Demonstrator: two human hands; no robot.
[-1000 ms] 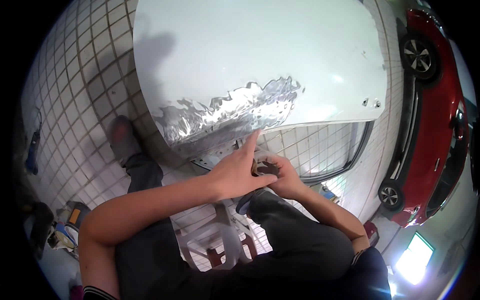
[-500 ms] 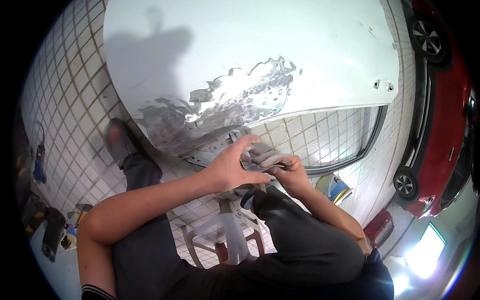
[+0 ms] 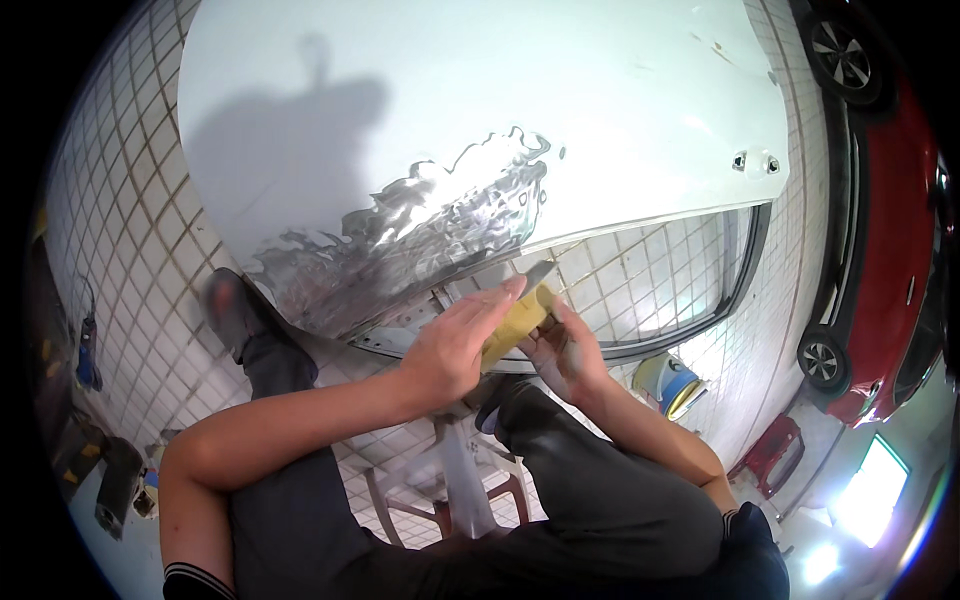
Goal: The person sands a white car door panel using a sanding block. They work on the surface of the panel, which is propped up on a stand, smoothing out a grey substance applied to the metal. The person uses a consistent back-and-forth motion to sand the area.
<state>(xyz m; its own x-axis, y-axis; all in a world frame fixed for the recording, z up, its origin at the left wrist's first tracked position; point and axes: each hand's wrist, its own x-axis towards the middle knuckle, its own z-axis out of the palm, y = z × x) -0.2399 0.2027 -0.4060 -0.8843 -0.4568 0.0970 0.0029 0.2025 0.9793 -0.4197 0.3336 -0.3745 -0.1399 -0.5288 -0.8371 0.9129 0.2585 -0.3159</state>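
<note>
Above my lap, both hands hold a bent sheet of sandpaper (image 3: pixel 516 328), yellow on its back, with a grey edge at the top. My left hand (image 3: pixel 450 345) lies along its left side, fingers straight and pressed together. On the other side, my right hand (image 3: pixel 568 355) grips it with thumb and curled fingers, partly hidden by the sheet. Just beyond is a white car door (image 3: pixel 620 100), its window frame toward me. A ragged bare-metal patch (image 3: pixel 440 215), shiny and wavy, spreads over the door's lower left part.
Under me stands a plastic stool (image 3: pixel 465 480). A blue and yellow can (image 3: pixel 665 385) sits right of my knee on the tiled floor (image 3: pixel 130 200). A red car (image 3: pixel 885 250) is at the far right, with a red panel (image 3: pixel 775 455) below it. Tools lie at the left edge.
The sandpaper has turned so its yellow back shows between my hands. My left fingers have straightened against it. The view has shifted slightly, moving the door left.
</note>
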